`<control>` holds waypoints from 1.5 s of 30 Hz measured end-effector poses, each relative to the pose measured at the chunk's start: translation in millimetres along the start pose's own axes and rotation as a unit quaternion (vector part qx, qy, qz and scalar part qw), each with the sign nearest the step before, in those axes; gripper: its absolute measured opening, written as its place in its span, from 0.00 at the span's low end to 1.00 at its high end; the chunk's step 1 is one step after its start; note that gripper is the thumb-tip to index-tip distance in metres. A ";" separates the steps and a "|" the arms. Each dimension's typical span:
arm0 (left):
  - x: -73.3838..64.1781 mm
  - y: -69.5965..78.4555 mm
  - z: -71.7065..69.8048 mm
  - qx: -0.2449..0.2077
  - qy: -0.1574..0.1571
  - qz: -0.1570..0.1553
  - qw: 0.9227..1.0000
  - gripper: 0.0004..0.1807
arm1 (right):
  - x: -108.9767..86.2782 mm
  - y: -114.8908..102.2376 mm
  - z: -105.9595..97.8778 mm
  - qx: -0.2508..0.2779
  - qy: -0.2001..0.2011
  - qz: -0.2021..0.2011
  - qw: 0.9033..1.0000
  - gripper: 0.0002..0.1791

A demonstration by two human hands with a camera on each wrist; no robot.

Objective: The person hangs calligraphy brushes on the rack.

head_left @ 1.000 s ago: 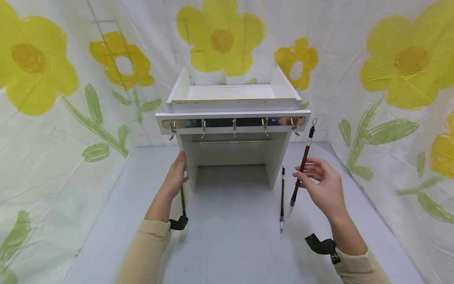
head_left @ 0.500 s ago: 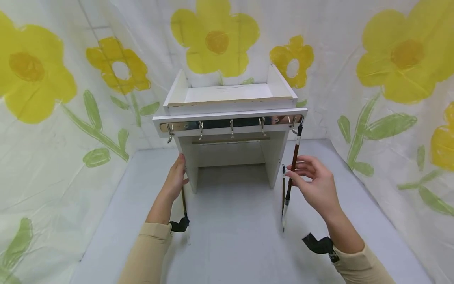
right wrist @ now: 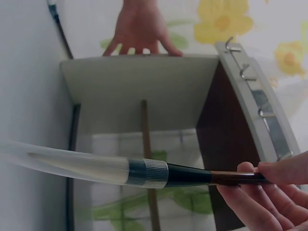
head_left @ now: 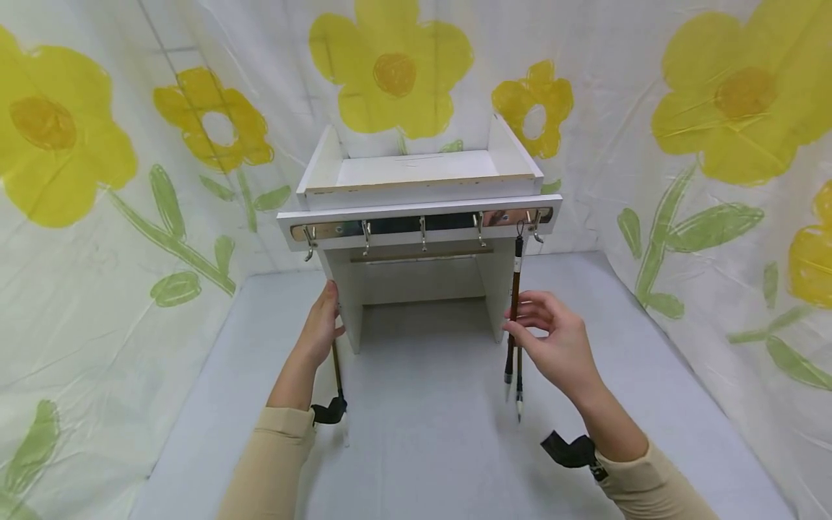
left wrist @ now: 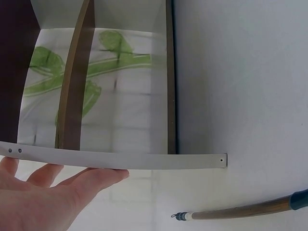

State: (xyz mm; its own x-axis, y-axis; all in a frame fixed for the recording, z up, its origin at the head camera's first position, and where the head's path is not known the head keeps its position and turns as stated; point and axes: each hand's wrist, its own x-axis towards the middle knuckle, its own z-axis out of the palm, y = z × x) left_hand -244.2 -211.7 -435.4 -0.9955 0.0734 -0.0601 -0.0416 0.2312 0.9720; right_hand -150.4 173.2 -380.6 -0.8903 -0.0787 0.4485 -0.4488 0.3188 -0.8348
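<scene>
My right hand (head_left: 552,336) pinches the brown handle of a calligraphy brush (head_left: 516,278) between thumb and fingers. The brush hangs almost upright, its bristle end down under a clear cap (right wrist: 82,166). Its top loop is just left of the rightmost metal hook (head_left: 536,225) on the shelf's front rail; apart from it, as far as I can see. My left hand (head_left: 323,321) rests its extended fingers against the outer left side panel (left wrist: 139,160) of a small white shelf unit (head_left: 416,193).
A second brush (head_left: 520,397) lies on the table, partly behind the held one. Another brush (head_left: 336,370) lies beside my left wrist. Several hooks line the metal strip (head_left: 448,222). Behind the shelf hangs a flower-printed curtain (head_left: 624,137).
My right hand has carried the brush leftward from right of the shelf, its loop passing the rightmost hook. The left hand has stayed on the panel; the view has shifted slightly.
</scene>
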 end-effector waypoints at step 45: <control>-21.5 33.4 4.1 -0.012 -0.001 -0.013 1.000 0.39 | 11.9 28.1 40.8 -0.030 -0.051 0.014 0.998 0.20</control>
State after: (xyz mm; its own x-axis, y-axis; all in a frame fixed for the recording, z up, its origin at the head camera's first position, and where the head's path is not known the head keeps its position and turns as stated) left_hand -223.8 -201.7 -402.6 -0.9939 0.0701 -0.0852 -0.0689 0.2087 0.9755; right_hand -176.7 142.8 -411.8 -0.9074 -0.1627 0.3874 -0.4200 0.3790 -0.8246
